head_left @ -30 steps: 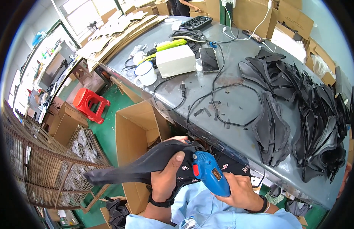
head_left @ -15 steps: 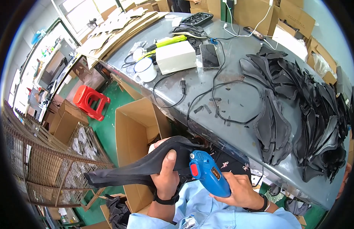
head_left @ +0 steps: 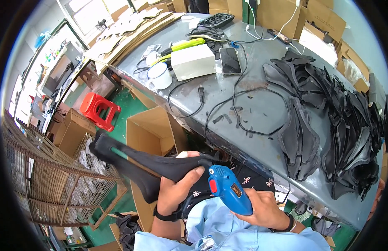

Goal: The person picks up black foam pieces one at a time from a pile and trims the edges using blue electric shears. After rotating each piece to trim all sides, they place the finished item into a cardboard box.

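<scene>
My left hand [head_left: 178,190] grips a long black padded fabric piece [head_left: 156,165], its thumb pressed on top near the right end. Leftward the piece splits into two limbs with a gap between them. In my right hand [head_left: 264,210] is a blue handheld power tool [head_left: 230,190] with a red button and a small dark panel. The tool's head meets the right end of the black piece; its working tip is hidden, so I cannot tell whether it touches.
A grey table [head_left: 261,104] holds piled black pieces [head_left: 349,121], a white box [head_left: 193,62], an enamel mug [head_left: 159,76], a phone [head_left: 230,61] and looping black cable [head_left: 252,133]. Below stand an open cardboard box [head_left: 150,129], a red stool [head_left: 98,111] and a rusty wire cage [head_left: 56,184].
My left hand has turned the black piece: its far end has swung up and away, and its two limbs now show spread. The right hand and blue tool have hardly moved.
</scene>
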Motion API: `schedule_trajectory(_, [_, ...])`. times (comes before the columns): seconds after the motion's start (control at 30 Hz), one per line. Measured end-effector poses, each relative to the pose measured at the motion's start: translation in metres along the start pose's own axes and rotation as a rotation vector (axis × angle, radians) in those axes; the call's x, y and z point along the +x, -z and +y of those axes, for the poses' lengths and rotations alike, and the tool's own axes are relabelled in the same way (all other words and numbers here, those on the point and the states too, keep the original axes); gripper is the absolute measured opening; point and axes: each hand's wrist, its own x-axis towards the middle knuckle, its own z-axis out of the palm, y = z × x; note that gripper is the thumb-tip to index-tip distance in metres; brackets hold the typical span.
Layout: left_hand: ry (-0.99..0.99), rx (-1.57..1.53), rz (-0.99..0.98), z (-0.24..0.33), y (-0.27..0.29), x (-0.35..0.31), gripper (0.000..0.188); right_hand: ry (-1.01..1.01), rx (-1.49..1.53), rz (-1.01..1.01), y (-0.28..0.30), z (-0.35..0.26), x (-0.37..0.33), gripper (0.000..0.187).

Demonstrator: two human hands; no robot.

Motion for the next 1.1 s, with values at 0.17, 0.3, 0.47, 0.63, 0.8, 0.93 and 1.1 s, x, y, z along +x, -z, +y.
schedule_trajectory(0.17, [0.034,0.386,-0.259,0.011,0.01,0.013,0.02,0.033,-0.039,-0.013,-0.001,0.001,0.0,0.052])
schedule_trajectory(0.3, [-0.15,0.581,-0.364,-0.009,0.021,0.021,0.025,0.001,0.007,-0.074,-0.004,0.0,-0.002,0.052])
schedule_trajectory(0.47, [-0.343,0.764,-0.389,-0.026,0.015,0.024,0.025,-0.037,0.194,-0.095,-0.003,-0.007,0.007,0.056])
schedule_trajectory(0.63, [-0.235,0.638,-0.28,-0.045,-0.002,0.02,0.023,-0.047,0.346,-0.134,0.003,-0.016,0.014,0.059])
schedule_trajectory(0.8, [-0.321,0.661,-0.256,-0.07,0.003,0.016,0.028,-0.056,0.429,-0.14,0.007,-0.024,0.018,0.058])
schedule_trajectory(0.93, [-0.429,0.696,-0.358,-0.079,0.006,0.015,0.03,-0.06,0.43,-0.143,0.014,-0.027,0.023,0.059])
schedule_trajectory(1.1, [0.151,0.28,-0.488,-0.077,0.009,-0.002,0.043,0.102,0.246,0.092,0.019,-0.026,0.026,0.059])
